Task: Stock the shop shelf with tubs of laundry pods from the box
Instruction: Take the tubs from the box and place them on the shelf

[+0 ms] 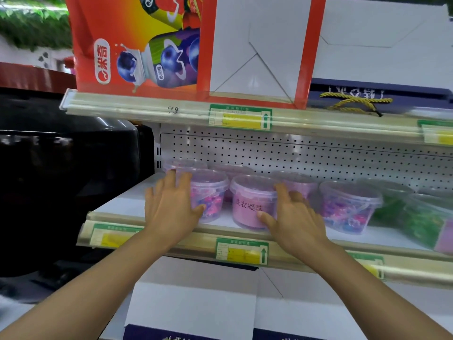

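Pink tubs (255, 202) crowd the shelf (230, 223); left hand (169, 207) and right hand (296, 217) touch two, each grip spread flat.

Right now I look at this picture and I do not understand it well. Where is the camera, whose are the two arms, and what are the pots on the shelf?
There is no machine here. A person wears one camera on the head, so you see that person's own arms reaching forward to a shop shelf.

The left hand lies with spread fingers against a clear tub of coloured laundry pods. The right hand touches a second tub with a pink label, thumb on its front, fingers at its side. Both tubs stand on the shelf near its front edge; neither is lifted.

More tubs stand behind, and another pod tub stands to the right. Green-filled tubs stand further right. Green and yellow price tags sit on the shelf edge. Above stands a red carton with blueberry pictures.
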{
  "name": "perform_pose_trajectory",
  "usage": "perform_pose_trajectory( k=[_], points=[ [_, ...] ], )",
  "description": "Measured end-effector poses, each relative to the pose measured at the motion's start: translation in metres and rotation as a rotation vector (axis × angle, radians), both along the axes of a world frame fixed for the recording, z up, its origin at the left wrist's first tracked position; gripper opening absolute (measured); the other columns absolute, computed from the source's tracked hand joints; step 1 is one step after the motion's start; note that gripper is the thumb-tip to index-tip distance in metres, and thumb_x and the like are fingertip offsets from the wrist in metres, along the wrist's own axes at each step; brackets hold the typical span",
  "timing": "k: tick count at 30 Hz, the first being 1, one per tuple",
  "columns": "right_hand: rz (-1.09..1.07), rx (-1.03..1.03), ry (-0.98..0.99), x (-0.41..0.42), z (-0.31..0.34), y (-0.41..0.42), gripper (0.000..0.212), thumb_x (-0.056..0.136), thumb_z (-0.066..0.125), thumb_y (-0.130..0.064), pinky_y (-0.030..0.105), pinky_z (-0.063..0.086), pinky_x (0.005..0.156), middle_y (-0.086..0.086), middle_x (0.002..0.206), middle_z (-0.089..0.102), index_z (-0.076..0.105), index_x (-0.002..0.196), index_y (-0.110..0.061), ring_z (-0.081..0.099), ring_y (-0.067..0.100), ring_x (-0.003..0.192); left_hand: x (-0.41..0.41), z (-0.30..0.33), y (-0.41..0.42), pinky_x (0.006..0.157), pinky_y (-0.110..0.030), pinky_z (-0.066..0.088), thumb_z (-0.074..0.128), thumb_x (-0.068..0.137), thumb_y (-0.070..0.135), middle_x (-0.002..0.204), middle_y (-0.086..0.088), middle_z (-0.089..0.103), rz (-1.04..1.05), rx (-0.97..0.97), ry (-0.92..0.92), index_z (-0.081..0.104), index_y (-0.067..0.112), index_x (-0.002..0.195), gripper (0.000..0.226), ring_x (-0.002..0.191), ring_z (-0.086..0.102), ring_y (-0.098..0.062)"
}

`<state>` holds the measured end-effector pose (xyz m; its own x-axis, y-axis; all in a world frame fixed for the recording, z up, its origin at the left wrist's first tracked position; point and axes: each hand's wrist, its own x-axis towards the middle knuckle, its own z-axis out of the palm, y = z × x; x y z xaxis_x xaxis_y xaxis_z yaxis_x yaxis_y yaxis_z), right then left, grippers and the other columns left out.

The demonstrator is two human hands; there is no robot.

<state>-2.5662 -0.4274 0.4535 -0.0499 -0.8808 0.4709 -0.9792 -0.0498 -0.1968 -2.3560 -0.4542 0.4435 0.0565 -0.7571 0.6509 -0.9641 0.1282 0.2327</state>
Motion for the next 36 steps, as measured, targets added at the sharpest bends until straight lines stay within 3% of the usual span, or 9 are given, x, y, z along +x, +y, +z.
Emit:
perform_pose_trajectory(
  k=[2, 5, 9, 13, 16, 20, 24, 27, 36],
  points=[
    [0.029, -0.047, 0.027, -0.004, -0.002, 0.007, 0.078, 0.088, 0.054, -0.050, 0.041, 0.033, 0.102, 0.015, 0.145, 0.030, 0.014, 0.146, -0.019, 0.033, 0.032, 0.132, -0.006, 0.001, 0.009, 0.107, -0.046, 0.025, 0.067, 0.078, 0.041, 0.150, -0.011, 0.027, -0.018, -0.017, -0.045, 0.031, 0.021, 0.141, 0.075, 0.135, 0.028, -0.029],
    [0.143, -0.190, 0.068, -0.015, -0.006, 0.025, 0.077, 0.086, 0.062, -0.039, 0.043, 0.029, 0.108, 0.016, 0.149, 0.027, 0.022, 0.147, -0.015, 0.026, 0.033, 0.137, -0.020, 0.003, 0.025, 0.104, -0.048, 0.029, 0.072, 0.074, 0.030, 0.144, -0.010, 0.039, -0.120, -0.125, -0.094, 0.041, 0.018, 0.136, 0.071, 0.131, 0.035, -0.030],
    [0.242, -0.367, 0.102, -0.046, -0.024, 0.049, 0.056, 0.076, 0.074, -0.019, 0.045, 0.048, 0.087, 0.020, 0.129, 0.051, 0.052, 0.125, -0.005, 0.052, 0.039, 0.116, -0.051, -0.001, 0.048, 0.087, -0.042, 0.042, 0.075, 0.069, 0.016, 0.120, -0.010, 0.061, -0.313, -0.188, -0.079, 0.054, 0.012, 0.123, 0.059, 0.111, 0.055, -0.031],
    [0.278, -0.332, 0.139, -0.089, -0.052, 0.076, 0.043, 0.072, 0.077, -0.016, 0.029, 0.049, 0.063, 0.012, 0.108, 0.061, 0.060, 0.110, -0.007, 0.062, 0.032, 0.091, -0.095, -0.023, 0.073, 0.078, -0.035, 0.045, 0.069, 0.079, 0.020, 0.115, -0.001, 0.064, -0.399, -0.083, -0.007, 0.055, 0.018, 0.121, 0.045, 0.106, 0.058, -0.028],
    [0.275, -0.223, 0.152, -0.127, -0.082, 0.095, 0.043, 0.066, 0.083, -0.018, 0.024, 0.049, 0.057, 0.009, 0.098, 0.065, 0.064, 0.104, -0.008, 0.065, 0.028, 0.081, -0.134, -0.050, 0.089, 0.073, -0.030, 0.043, 0.061, 0.085, 0.028, 0.114, 0.006, 0.063, -0.429, 0.042, 0.003, 0.051, 0.026, 0.123, 0.039, 0.104, 0.058, -0.021],
    [0.281, -0.033, 0.145, -0.188, -0.129, 0.117, 0.043, 0.069, 0.081, -0.020, 0.024, 0.045, 0.054, 0.008, 0.099, 0.065, 0.063, 0.106, -0.008, 0.066, 0.027, 0.077, -0.196, -0.097, 0.113, 0.080, -0.029, 0.046, 0.056, 0.088, 0.034, 0.115, 0.013, 0.061, -0.431, 0.271, -0.014, 0.050, 0.030, 0.120, 0.033, 0.110, 0.054, -0.013],
    [0.306, 0.150, 0.120, -0.250, -0.175, 0.140, 0.041, 0.089, 0.059, -0.027, 0.031, 0.044, 0.076, 0.006, 0.123, 0.052, 0.050, 0.127, -0.014, 0.055, 0.027, 0.109, -0.262, -0.150, 0.143, 0.074, -0.028, 0.042, 0.052, 0.090, 0.037, 0.115, 0.015, 0.061, -0.396, 0.448, -0.035, 0.049, 0.032, 0.116, 0.027, 0.107, 0.056, -0.013],
    [0.324, 0.286, 0.087, -0.289, -0.209, 0.156, 0.044, 0.092, 0.053, -0.028, 0.032, 0.043, 0.086, 0.005, 0.132, 0.046, 0.045, 0.133, -0.015, 0.048, 0.026, 0.120, -0.304, -0.189, 0.167, 0.078, -0.030, 0.044, 0.053, 0.089, 0.037, 0.113, 0.013, 0.062, -0.355, 0.569, -0.013, 0.051, 0.031, 0.115, 0.027, 0.107, 0.056, -0.017],
    [0.263, 0.626, 0.016, -0.361, -0.325, 0.194, 0.038, 0.093, 0.052, -0.031, 0.035, 0.045, 0.082, 0.005, 0.125, 0.047, 0.045, 0.127, -0.015, 0.051, 0.026, 0.113, -0.360, -0.308, 0.209, 0.084, -0.033, 0.047, 0.052, 0.089, 0.033, 0.111, 0.008, 0.064, -0.312, 0.875, -0.010, 0.051, 0.028, 0.115, 0.026, 0.106, 0.057, -0.018]
  ],
)
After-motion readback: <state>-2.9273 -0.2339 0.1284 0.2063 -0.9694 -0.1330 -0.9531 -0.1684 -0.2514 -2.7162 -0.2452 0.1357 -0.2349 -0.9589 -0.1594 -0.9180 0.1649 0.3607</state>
